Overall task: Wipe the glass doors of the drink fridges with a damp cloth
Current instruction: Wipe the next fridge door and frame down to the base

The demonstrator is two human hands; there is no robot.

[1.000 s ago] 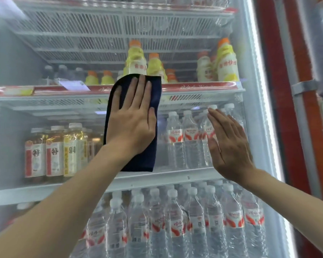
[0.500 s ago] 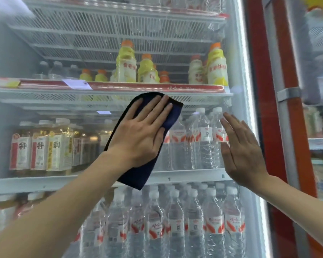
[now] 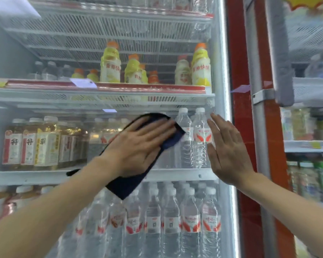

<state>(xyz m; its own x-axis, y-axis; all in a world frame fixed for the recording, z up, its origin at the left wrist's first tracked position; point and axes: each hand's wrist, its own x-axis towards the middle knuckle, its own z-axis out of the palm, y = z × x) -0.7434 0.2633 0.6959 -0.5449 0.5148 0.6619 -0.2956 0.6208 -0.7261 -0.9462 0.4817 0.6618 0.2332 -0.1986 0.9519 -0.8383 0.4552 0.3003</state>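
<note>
Mid-wipe, prob: left hand (image 3: 138, 148), fingers flat, presses cloth (image 3: 128, 185) on glass door (image 3: 82, 220); right hand (image 3: 227, 153) spread beside; lower glass + next fridge (image 3: 309, 127) likely left.

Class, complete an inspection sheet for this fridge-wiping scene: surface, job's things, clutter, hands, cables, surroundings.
Surface: glass door, hazy at left.
Job's things: dark blue cloth spread on the glass at middle-shelf height.
Clutter: nothing seen.
Grippers: left hand presses the cloth, fingers straight; right hand open, flat by the door's right edge.
Cables: nothing seen.
Surroundings: water bottles, yellow drink bottles, red door frame, neighbouring fridge.
</note>
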